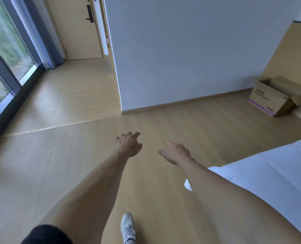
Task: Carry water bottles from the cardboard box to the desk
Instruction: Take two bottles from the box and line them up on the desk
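An open cardboard box (271, 99) with its flaps up stands on the wooden floor at the far right, against the wall and a wooden panel. Its inside is hidden from here, and no water bottle or desk shows. My left hand (127, 144) and my right hand (176, 152) are stretched out in front of me over the floor, both empty with fingers loosely apart. The box lies far ahead and to the right of both hands.
A bed with white sheets (269, 176) fills the lower right. A grey wall (190, 50) stands ahead, its corner by a passage leading to a wooden door (75, 27). Tall windows (3, 55) line the left. My white shoe (127, 228) is on the floor.
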The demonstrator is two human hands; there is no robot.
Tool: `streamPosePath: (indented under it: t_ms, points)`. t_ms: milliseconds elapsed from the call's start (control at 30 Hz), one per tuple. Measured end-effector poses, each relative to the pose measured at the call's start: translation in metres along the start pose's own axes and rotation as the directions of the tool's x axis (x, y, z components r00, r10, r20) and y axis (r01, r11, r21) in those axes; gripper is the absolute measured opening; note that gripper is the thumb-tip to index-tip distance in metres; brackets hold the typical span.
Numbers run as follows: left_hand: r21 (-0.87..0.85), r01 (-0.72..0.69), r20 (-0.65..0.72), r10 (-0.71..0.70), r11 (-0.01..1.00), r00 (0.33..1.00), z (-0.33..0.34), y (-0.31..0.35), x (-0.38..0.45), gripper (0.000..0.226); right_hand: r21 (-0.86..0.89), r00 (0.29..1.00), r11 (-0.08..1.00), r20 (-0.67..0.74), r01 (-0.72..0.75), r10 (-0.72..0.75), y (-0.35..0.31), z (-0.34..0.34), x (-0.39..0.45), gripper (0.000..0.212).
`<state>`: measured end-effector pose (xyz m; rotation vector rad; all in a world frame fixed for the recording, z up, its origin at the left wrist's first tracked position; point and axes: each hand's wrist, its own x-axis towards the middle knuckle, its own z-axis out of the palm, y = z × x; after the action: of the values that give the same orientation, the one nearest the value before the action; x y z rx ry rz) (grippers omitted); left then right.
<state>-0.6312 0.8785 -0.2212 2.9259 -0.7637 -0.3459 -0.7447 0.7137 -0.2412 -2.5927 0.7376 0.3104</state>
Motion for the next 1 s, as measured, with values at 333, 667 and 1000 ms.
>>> streamPosePath:
  t_ms: [333,667,1000]
  points:
    - [-0.042,-0.253,0.067,0.256,0.966,0.964,-0.025,0.043,0.222,0.058,0.01,0.965,0.968,-0.076,-0.251,0.251,0.021,-0.072,0.152,0.061]
    - [0.006,-0.477,0.118,0.473,0.879,0.873,-0.058,0.116,0.376,0.058,0.098,0.888,0.898,-0.14,-0.429,0.439,0.045,-0.135,0.266,0.06]
    - [0.062,-0.568,0.164,0.553,0.821,0.817,-0.059,0.212,0.505,0.059,0.151,0.844,0.854,-0.143,-0.497,0.517,0.125,-0.183,0.385,0.062]
